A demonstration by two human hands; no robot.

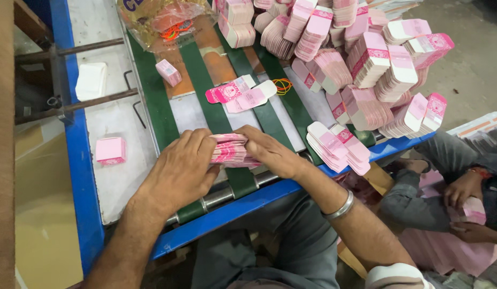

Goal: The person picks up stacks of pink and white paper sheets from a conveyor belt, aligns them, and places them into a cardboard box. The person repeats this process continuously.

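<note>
Ahead of you a heap of banded pink packs (366,59) crowds the green belts (205,91), with orange rubber bands (282,85) nearby, one small pink pack (110,150) at left, and a plastic bag (157,21) above.

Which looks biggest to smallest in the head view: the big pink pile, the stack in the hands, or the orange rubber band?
1. Pink pile, by far.
2. Stack squeezed between the left hand and right hand.
3. Rubber band, though it lies farther from the camera.
</note>
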